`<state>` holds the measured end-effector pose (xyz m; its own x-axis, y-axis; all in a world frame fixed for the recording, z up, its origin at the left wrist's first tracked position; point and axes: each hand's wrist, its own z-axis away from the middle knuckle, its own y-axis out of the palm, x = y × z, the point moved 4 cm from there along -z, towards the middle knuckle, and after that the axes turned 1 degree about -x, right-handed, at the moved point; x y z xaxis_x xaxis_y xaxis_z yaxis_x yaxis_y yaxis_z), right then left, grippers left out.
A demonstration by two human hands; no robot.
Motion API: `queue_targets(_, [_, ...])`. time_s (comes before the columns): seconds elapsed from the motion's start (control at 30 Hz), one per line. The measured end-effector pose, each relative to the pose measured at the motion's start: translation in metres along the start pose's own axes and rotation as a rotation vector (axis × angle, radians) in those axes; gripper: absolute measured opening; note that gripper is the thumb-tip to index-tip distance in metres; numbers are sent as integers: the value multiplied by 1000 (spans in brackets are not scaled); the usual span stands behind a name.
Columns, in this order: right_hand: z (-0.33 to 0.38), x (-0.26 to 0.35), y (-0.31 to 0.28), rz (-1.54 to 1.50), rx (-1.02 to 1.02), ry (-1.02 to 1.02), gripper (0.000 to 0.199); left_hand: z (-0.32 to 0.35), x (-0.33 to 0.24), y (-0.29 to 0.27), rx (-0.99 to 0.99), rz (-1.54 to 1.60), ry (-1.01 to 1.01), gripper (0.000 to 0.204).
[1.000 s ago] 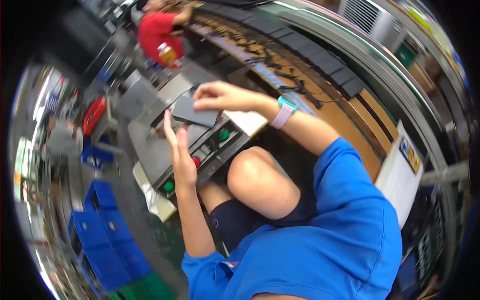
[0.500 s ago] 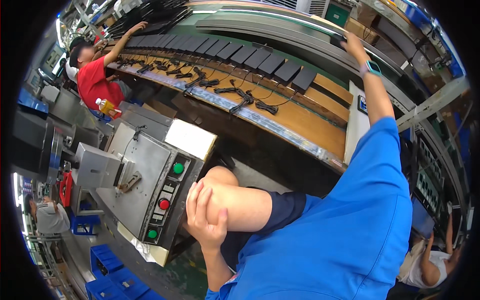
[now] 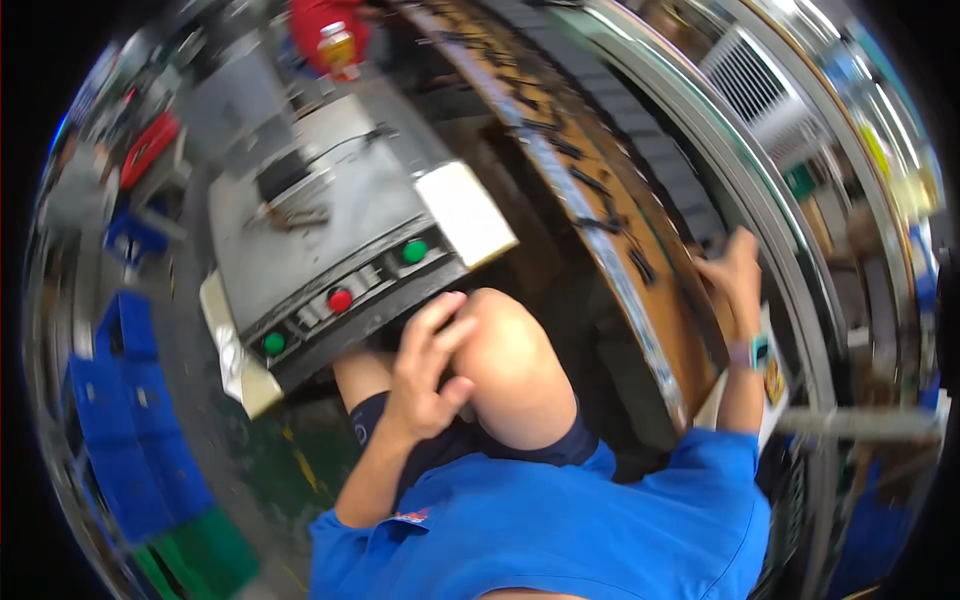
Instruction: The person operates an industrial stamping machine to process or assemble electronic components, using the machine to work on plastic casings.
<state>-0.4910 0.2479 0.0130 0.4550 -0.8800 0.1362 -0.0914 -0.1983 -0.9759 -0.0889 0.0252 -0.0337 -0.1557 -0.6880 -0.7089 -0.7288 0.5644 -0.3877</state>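
Observation:
My left hand (image 3: 428,372) hovers by my bare knee (image 3: 515,350), fingers apart and holding nothing. In front of it stands a metal machine table (image 3: 340,205) whose front panel has a red button (image 3: 340,300) between two green buttons (image 3: 414,251). A dark block (image 3: 283,177) sits at the metal fixture there, with a thin black cable nearby. Stretched out to the right, my right hand (image 3: 735,275) is at the far side of the wooden bench (image 3: 690,350), beside the row of flat black boxes (image 3: 672,180). Its thumb and fingers are apart; motion blurs them, and I see nothing held.
Bundled black cables (image 3: 590,180) lie along the bench. A white board (image 3: 465,215) juts from the machine's right corner. Blue plastic stools (image 3: 130,400) stand at the left. A person in red (image 3: 325,30) sits beyond the machine, near a bottle (image 3: 337,45).
My view has swung left, toward the machine. My right hand has come back from the far rail to the bench's far side. My left hand has lifted off my knee.

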Motion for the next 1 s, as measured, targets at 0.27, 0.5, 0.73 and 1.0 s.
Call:
queue_targets(0.27, [17, 76, -187, -846, -781, -724, 78, -30, 175, -197, -599, -330, -316, 54])
queue_targets(0.5, [10, 267, -75, -823, -43, -819, 70, -90, 247, -233, -258, -487, -367, 77])
queue_targets(0.73, [-56, 384, 75, -654, 649, -770, 66, -16, 180, -211, -683, 1102, -168, 67])
queue_targets(1.0, [-17, 523, 134, -992, 561, -1142, 59, 139, 84, -136, -922, 1387, -490, 62])
